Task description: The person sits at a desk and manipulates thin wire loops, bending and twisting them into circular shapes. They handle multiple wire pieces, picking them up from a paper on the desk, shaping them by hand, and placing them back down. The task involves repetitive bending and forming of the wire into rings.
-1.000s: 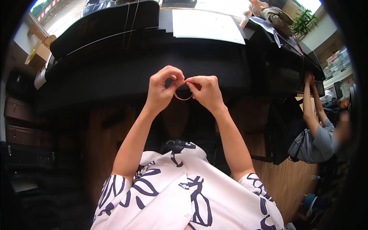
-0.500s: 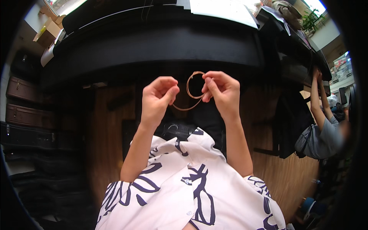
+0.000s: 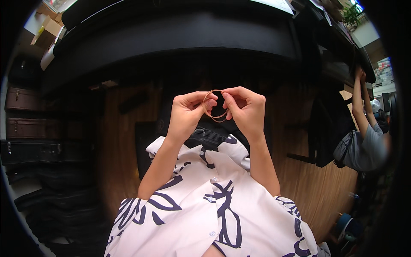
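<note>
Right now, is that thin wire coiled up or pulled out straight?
Coiled: the copper-coloured wire forms a small round loop, pinched between left hand and right hand.

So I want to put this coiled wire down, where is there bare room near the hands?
Bare wooden floor lies left of the left hand, bordered by stacked dark cases. Another patch lies right of the right hand. Between them it is crowded: coiled wire over a black bag.
</note>
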{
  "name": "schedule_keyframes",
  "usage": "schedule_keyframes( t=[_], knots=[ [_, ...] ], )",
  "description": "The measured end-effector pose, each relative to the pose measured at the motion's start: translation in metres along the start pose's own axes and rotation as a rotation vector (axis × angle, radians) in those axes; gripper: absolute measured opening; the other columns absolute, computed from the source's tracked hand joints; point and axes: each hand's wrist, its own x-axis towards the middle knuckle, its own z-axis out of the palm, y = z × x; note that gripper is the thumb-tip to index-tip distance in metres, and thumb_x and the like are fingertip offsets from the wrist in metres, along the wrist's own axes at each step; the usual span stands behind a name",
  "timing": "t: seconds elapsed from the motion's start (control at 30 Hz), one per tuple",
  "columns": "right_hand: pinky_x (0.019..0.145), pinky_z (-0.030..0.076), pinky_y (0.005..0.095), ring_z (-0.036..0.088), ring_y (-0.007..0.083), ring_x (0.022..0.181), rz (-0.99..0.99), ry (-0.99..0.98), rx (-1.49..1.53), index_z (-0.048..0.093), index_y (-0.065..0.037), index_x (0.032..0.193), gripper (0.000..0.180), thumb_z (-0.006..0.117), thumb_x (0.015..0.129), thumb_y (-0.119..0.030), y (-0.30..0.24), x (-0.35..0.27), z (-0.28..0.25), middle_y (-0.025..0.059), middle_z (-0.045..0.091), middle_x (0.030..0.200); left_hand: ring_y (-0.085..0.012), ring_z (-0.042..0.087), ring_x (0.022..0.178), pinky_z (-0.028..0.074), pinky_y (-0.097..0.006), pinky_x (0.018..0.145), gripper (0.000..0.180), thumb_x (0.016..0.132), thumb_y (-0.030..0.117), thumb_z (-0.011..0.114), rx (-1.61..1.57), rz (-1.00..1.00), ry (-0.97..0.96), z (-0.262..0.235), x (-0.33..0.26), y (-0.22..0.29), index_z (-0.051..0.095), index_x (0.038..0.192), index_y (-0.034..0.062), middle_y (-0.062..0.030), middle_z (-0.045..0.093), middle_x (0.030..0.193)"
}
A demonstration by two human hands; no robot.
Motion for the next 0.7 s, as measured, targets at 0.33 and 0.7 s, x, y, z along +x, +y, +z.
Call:
schedule_keyframes(
  t=[0.33, 0.7],
  knots=[
    [0.051, 0.051, 0.0247, 0.068, 0.0135, 0.056, -0.076, 0.041, -0.224, 0.075, 0.002, 0.09, 0.006, 0.071, 0.086, -0.002, 0.025, 0.0, 0.007, 0.0093, 0.071, 0.066, -0.0147, 0.061, 0.091, 0.051, -0.03, 0.087, 0.028, 0.098, 0.015, 0.05, -0.228, -0.014, -0.111, -0.009, 0.0, -0.003, 0.062, 0.116, -0.0023, -0.013, 0.067, 0.101],
    [0.053, 0.052, 0.028, 0.068, 0.0231, 0.058, -0.362, 0.07, -0.43, 0.071, -0.001, 0.088, 0.006, 0.072, 0.082, 0.001, 0.033, -0.006, 0.01, 0.0109, 0.072, 0.078, -0.0107, 0.059, 0.098, 0.05, -0.025, 0.085, 0.006, 0.086, -0.005, 0.073, 0.274, 0.171, 0.078, -0.007, -0.013, -0.003, 0.073, 0.09, -0.001, -0.0047, 0.063, 0.104]
  ],
)
